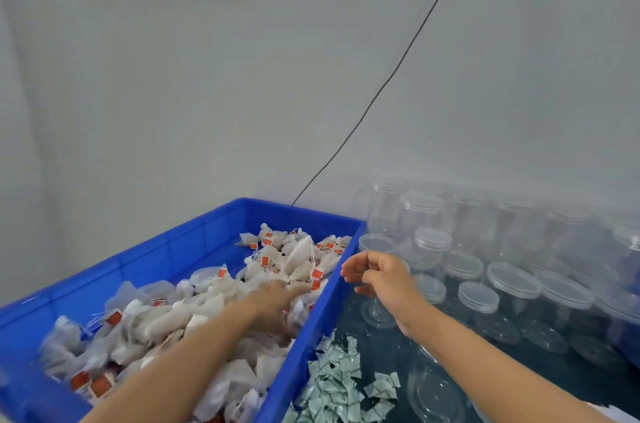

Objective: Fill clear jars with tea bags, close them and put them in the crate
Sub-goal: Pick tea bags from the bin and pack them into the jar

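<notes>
A blue crate point(207, 235) holds a heap of white tea bags point(294, 260) with orange tags. My left hand point(277, 301) reaches into the heap, its fingers stretched over the bags; whether it grips one I cannot tell. My right hand point(377, 277) hovers just right of the crate's rim, fingers loosely curled, holding nothing. An open clear jar point(375, 246) stands right behind that hand. Several lidded clear jars point(433, 242) fill the table to the right.
A pile of small green-white paper packets point(341, 377) lies on the dark table beside the crate. Loose clear lids point(434, 388) lie near the front. A black cable point(381, 87) runs down the white wall behind the crate.
</notes>
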